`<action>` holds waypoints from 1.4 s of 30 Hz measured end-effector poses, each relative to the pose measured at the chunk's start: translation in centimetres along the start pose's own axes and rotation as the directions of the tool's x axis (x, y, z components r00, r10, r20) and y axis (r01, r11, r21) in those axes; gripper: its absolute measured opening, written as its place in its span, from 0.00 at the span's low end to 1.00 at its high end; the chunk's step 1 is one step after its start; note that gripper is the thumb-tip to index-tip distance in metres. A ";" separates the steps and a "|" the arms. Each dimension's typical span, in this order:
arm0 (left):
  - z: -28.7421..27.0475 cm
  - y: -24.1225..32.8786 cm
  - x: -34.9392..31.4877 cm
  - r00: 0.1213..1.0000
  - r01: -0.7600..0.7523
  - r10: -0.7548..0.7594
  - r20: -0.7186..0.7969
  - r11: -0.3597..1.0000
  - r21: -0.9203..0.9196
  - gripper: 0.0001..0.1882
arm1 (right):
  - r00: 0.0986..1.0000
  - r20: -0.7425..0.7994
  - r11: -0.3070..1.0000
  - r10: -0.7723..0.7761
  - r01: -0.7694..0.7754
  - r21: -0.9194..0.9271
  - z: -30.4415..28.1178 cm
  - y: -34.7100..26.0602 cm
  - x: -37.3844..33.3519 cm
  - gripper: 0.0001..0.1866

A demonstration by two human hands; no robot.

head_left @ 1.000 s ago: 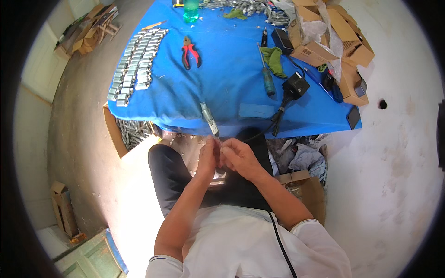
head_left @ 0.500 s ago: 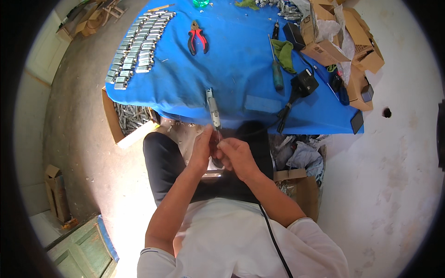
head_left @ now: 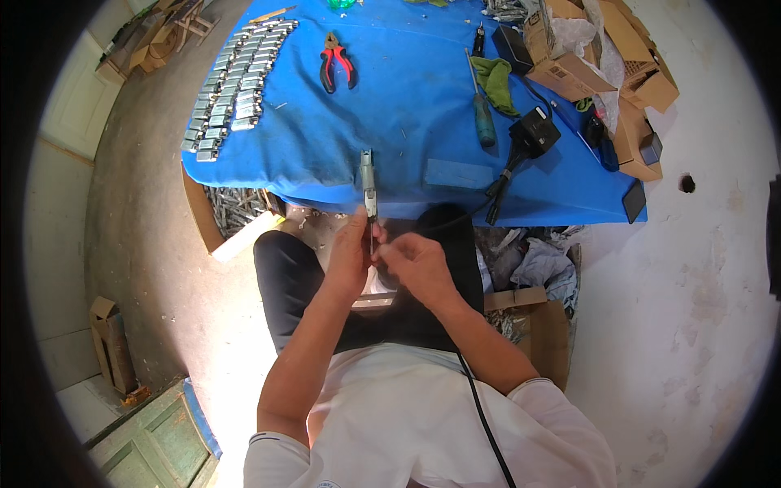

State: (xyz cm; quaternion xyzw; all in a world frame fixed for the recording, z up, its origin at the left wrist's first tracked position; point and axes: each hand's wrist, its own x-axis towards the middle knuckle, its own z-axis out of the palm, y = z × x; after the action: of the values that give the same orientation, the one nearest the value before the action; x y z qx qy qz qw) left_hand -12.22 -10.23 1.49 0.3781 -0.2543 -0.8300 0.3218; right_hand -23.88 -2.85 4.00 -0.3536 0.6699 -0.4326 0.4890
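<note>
The right hand [head_left: 419, 264], slightly blurred, is held just right of a slim metal part's [head_left: 368, 175] near end; whether anything is pinched cannot be told. That end is clasped by the left hand [head_left: 350, 254], the long axis pointed away from the body, toward the blue-covered table [head_left: 309, 150]. Beyond, red-handled pliers [head_left: 327, 69] are laid.

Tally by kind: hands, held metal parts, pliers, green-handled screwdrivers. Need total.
Hands: 2 (left hand, right hand)
Metal part: 1, in the left hand
Pliers: 1
Screwdriver, green-handled: 1
Total: 5
</note>
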 end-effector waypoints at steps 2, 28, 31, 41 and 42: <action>0.0 0.4 -0.2 1.000 0.002 -0.001 0.031 0.999 -0.048 0.22 | 0.993 -0.073 0.992 -0.088 0.094 0.084 -0.3 -0.5 0.2 0.11; -1.8 -2.1 -3.5 0.995 0.085 -0.089 0.040 0.991 0.105 0.18 | 0.965 0.261 0.869 0.040 -0.163 0.467 -0.5 -1.0 1.3 0.11; -1.6 -2.5 -4.0 0.990 0.111 -0.117 0.080 0.991 0.071 0.18 | 0.966 0.257 0.872 0.021 -0.143 0.468 -0.8 -0.2 0.9 0.12; 0.5 -2.3 -6.3 0.972 0.181 -0.165 0.164 0.979 -0.089 0.17 | 0.939 0.340 0.819 -0.049 -0.157 0.552 -2.2 0.2 -0.7 0.15; 0.5 -2.5 -6.4 0.972 0.158 -0.146 0.185 0.986 -0.055 0.17 | 0.931 0.359 0.792 -0.068 -0.168 0.586 -2.4 0.3 -0.9 0.15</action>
State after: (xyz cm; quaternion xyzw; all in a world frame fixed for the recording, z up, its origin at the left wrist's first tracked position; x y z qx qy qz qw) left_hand -10.24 -3.78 3.09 0.3081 -0.2237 -0.8914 0.2459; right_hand -25.96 -1.38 4.38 -0.2329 0.4027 -0.5385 0.7026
